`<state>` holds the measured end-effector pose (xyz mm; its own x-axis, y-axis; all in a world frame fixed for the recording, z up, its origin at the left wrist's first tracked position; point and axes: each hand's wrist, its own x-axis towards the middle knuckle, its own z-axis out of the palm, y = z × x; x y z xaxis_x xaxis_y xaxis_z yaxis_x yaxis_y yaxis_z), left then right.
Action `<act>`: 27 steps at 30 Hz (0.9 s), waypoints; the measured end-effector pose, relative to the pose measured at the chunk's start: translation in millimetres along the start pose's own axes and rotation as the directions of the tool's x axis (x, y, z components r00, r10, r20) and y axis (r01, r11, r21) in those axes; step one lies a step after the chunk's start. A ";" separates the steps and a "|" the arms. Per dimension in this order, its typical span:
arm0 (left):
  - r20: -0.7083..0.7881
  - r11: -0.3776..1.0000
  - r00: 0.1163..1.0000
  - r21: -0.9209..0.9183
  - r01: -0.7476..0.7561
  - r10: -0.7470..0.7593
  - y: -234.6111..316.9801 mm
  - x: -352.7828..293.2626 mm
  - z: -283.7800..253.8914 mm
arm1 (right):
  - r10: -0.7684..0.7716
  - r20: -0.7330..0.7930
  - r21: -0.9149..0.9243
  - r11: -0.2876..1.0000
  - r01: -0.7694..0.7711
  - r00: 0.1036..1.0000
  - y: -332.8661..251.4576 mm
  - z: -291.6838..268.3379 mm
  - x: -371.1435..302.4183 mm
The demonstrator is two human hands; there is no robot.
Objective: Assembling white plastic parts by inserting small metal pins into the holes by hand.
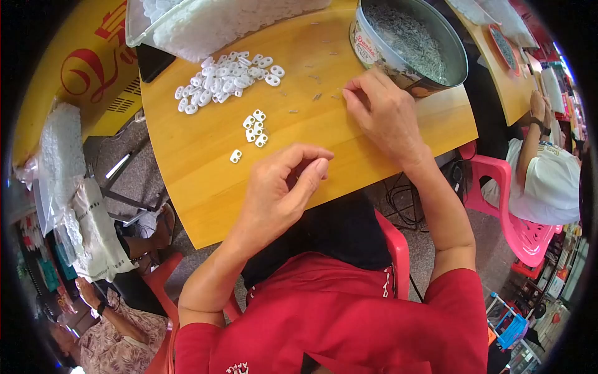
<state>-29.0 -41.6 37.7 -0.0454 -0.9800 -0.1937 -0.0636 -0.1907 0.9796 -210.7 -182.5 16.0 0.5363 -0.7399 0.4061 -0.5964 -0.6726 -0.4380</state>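
My left hand hovers over the table's near edge, thumb and fingers curled together. Whatever it may hold is hidden inside the curl. Close to the tabletop, my right hand points its pinched fingertips down beside a few scattered small metal pieces, perhaps springs or pins. What sits between those fingertips is too small to make out. A heap of small white plastic pieces, each with two holes, lies to the far left. Nearer to my left hand is a little group of similar white pieces, with one piece apart from them.
A round tin full of small metal pieces stands at the far right of the wooden table. A clear bin of white pieces is at the back left. A pink chair and other people are nearby.
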 end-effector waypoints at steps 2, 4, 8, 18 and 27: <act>-0.012 0.999 0.999 0.011 -0.033 0.033 -1.7 -5.9 -0.1 | -0.012 -0.009 -0.026 1.000 0.011 1.000 0.4 2.5 2.2; -0.036 1.000 0.999 0.018 -0.015 0.015 2.6 -13.5 -1.3 | -0.027 -0.034 -0.044 0.999 0.025 0.999 0.4 4.4 4.3; -0.102 0.995 0.992 0.070 -0.071 0.078 -0.9 -25.9 -8.2 | -0.072 -0.065 -0.006 0.997 0.071 0.995 -5.7 2.8 4.2; -0.243 0.982 0.963 0.173 -0.074 0.116 -14.8 -55.6 -37.0 | -0.222 0.026 0.040 0.974 0.221 0.975 -24.0 6.3 -1.2; -0.453 0.840 0.782 0.519 -0.159 0.428 -31.4 -47.8 -64.4 | -0.252 0.022 0.206 0.948 0.242 0.967 -81.6 38.8 -15.0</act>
<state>39.3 7.6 19.7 0.3885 -0.8740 0.2920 -0.5638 0.0251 0.8255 -146.9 -116.7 14.6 0.6823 -0.5465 0.4857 -0.3122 -0.8185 -0.4823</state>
